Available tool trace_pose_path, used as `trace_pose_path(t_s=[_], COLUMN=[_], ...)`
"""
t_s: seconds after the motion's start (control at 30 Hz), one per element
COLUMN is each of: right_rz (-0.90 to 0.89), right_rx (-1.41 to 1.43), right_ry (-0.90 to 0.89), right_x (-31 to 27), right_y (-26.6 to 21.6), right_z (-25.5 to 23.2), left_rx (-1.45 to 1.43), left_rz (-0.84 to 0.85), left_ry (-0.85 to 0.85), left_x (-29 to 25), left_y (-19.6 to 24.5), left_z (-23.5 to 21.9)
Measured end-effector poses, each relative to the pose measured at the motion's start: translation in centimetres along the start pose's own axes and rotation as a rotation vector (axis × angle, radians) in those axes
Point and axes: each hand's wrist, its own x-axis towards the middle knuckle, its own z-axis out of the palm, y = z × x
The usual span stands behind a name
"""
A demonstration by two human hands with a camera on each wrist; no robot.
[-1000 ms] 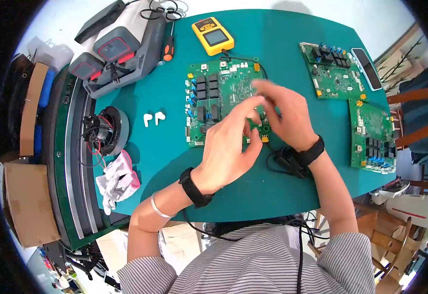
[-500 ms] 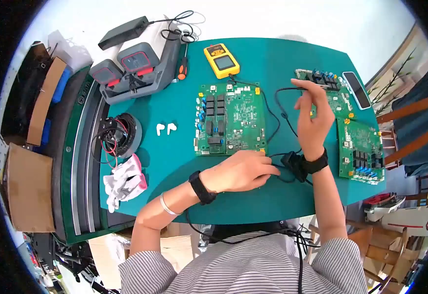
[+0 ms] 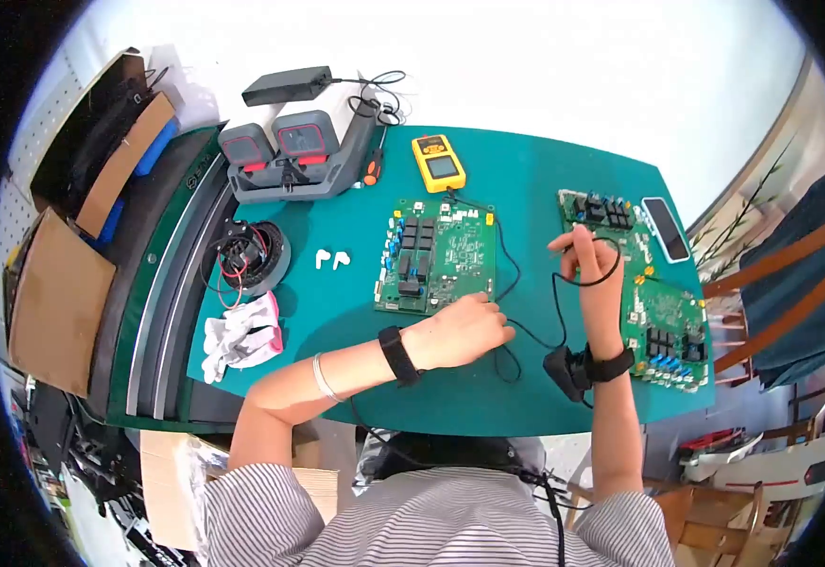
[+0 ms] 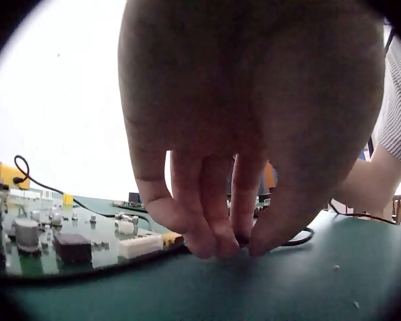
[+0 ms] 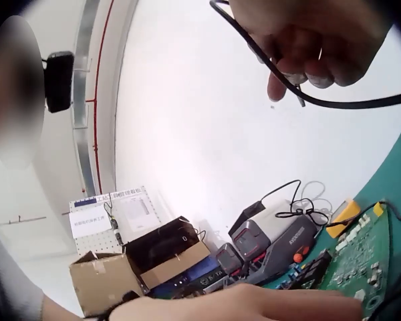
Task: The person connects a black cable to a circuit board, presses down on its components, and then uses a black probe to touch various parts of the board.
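A green circuit board (image 3: 464, 260) with black relays lies mid-table. At its near right corner, my left hand (image 3: 460, 331) pinches a black cable; in the left wrist view, the fingers and thumb of that hand (image 4: 214, 221) come together low over the table beside the board's edge. My right hand (image 3: 594, 269) is raised to the right of the board and holds a black cable (image 3: 556, 300) that loops around it. The right wrist view shows a small metal tip (image 5: 301, 100) at those fingers. A yellow handheld meter (image 3: 439, 165) lies behind the board, wired to a black cable.
Two more circuit boards (image 3: 663, 331) lie at the right, near a phone (image 3: 666, 230). Leftward are white earbuds (image 3: 332, 259), gloves (image 3: 242, 338), a round wired part (image 3: 254, 260), a screwdriver (image 3: 373, 170) and a grey battery charger (image 3: 304, 175).
Both hands were together over the board. The right hand has moved right, drawing out the cable; the left has come down to the board's near right corner. The head view has tilted upward.
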Motion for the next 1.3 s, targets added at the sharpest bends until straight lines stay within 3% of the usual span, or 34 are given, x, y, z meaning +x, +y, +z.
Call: trace_pose_path(t_s=[0.07, 0.13, 0.23, 0.27, 0.33, 0.37, 0.4, 0.47, 0.53, 0.63, 0.67, 0.73, 0.8, 0.87, 0.97, 1.07, 1.13, 1.2, 1.3], right_rz=[0.065, 0.047, -0.401, -0.410, -0.331, -0.229, -0.239, 0.010, 0.049, 0.074, 0.079, 0.002, -0.039, -0.082, 0.074, -0.068, 0.082, 0.138, 0.296], right_rx=[0.010, -0.001, -0.658, -0.656, -0.841, -0.832, -0.833, -0.530, -0.469, -0.256, -0.257, -0.284, -0.265, -0.246, -0.222, -0.450, -0.415, -0.340, -0.297], right_ry=[-0.037, -0.014, 0.215, 0.213, 0.237, 0.197, 0.195, 0.052, 0.008, 0.081, 0.084, 0.012, -0.043, -0.099, -0.237, -0.218, -0.233, -0.216, -0.329], right_x=[-0.4, -0.8, -0.6, -0.6, -0.7, -0.7, -0.7, -0.9, -1.0, -1.4, -1.5, -1.6, -2.0, -2.4, -3.6, -4.2, -4.7, -5.4, -6.2], right_y=[-0.5, -0.7, -0.4, -0.3, -0.2, 0.1, 0.5, 1.3, 2.0, 2.0, 1.9, 2.0, 3.0, 3.2, 3.3, 3.5, 2.6, 2.4, 1.3], right_z=[-0.5, -0.5, -0.4, -0.6, -1.2, -1.7, -2.1, -2.7, -2.9, -1.9, -2.1, -2.3, -2.2, -1.9, -1.5, -1.8, -2.2, -2.4, -3.1], left_rx=[0.064, 0.088, 0.128, 0.178, 0.151, 0.175, 0.198, 0.129, 0.063, -0.012, -0.016, -0.108, -0.083, -0.034, -0.010, -0.032, -0.043, -0.143, -0.142], left_rz=[0.013, 0.031, -0.048, -0.117, -0.234, -0.302, -0.371, -0.417, -0.527, -0.535, -0.532, -0.331, -0.359, -0.282, -0.197, -0.175, -0.165, -0.276, -0.367], left_ry=[-0.026, 0.098, 0.206, 0.112, 0.141, 0.147, 0.154, 0.305, 0.501, 0.356, 0.352, 0.100, -0.181, -0.334, -0.251, -0.110, -0.079, 0.083, 0.116], left_x=[1.0, 2.3, 4.6, 5.6, 7.2, 8.1, 9.1, 10.4, 12.4, 13.5, 13.4, 11.8, 10.1, 8.4, 5.1, 2.8, 2.0, 1.3, 0.8], left_y=[-0.1, -0.3, -1.6, -2.4, -4.9, -6.2, -7.4, -9.6, -11.2, -12.5, -12.4, -10.7, -7.8, -6.8, -5.2, -3.5, -2.2, -1.1, -1.0], left_z=[-0.5, -0.9, -2.3, -3.0, -3.6, -3.9, -4.2, -4.9, -5.4, -5.9, -5.4, -4.8, -4.8, -3.4, -2.1, -1.4, -2.0, -2.2, -1.9])
